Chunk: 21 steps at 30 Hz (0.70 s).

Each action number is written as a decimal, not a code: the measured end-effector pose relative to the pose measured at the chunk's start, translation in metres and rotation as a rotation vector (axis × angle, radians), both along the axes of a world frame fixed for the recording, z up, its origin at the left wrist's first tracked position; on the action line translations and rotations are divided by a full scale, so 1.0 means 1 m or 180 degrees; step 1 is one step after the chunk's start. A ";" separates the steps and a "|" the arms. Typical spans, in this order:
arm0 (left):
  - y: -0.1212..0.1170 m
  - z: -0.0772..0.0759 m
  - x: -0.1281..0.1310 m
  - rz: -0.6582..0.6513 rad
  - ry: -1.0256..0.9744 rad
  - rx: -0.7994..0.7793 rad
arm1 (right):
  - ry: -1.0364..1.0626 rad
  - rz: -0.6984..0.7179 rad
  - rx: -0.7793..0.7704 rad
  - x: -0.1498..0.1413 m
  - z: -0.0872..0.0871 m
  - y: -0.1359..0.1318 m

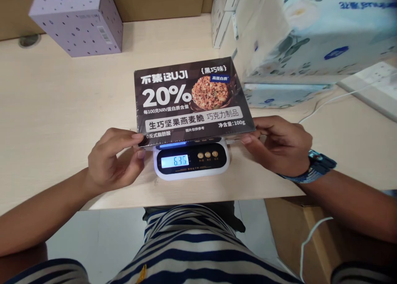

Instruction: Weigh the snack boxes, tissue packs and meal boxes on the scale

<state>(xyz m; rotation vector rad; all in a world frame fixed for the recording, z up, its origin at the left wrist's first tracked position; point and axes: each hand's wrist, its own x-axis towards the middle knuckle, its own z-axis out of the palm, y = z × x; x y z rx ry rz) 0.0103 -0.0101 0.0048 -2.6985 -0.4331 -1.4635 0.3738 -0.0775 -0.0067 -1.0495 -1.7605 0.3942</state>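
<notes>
A dark, shrink-wrapped snack box (173, 98) with "BUJI 20%" and an oat crisp pictured on top lies flat over a small white digital scale (195, 174). It covers the scale's platform, so I cannot tell whether it rests fully on it. The scale's lit display reads about 636; its decimal point is unclear. My left hand (114, 158) pinches the box's near left corner between thumb and fingers. At the near right corner, my right hand (276, 143), with a watch (321, 164) on its wrist, grips the box the same way.
A lilac patterned box (77, 23) stands at the back left of the pale wooden table (62, 110). Large floral tissue packs (325, 36) are piled at the right, close to the snack box. A white cable (335, 97) runs across the right side. Below sits a cardboard box (288, 230).
</notes>
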 end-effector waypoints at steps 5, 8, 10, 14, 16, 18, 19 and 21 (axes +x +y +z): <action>0.001 0.002 0.002 0.0018 -0.0057 -0.0042 | -0.0053 -0.0111 0.0004 0.002 -0.003 -0.002; 0.000 0.003 0.003 0.0114 -0.0054 -0.0108 | -0.0106 -0.0223 -0.0028 0.003 -0.005 -0.003; -0.001 0.004 0.003 0.0125 -0.0031 -0.0144 | -0.0144 -0.0277 -0.0041 0.003 -0.005 -0.004; -0.001 0.003 0.002 0.0120 0.0002 -0.0137 | -0.0251 -0.0283 0.0052 0.000 -0.001 -0.005; -0.001 0.002 0.001 0.0007 0.0045 -0.0095 | -0.0298 -0.0259 0.0119 -0.002 0.001 -0.004; -0.001 0.003 0.002 -0.0064 0.0048 -0.0066 | -0.0323 -0.0248 0.0139 -0.002 0.003 -0.003; -0.002 0.005 0.002 -0.0075 0.0047 -0.0087 | -0.0327 -0.0219 0.0153 -0.002 0.005 -0.003; -0.003 0.008 0.004 -0.0161 0.0084 -0.0190 | -0.0355 -0.0114 0.0193 -0.001 0.007 -0.002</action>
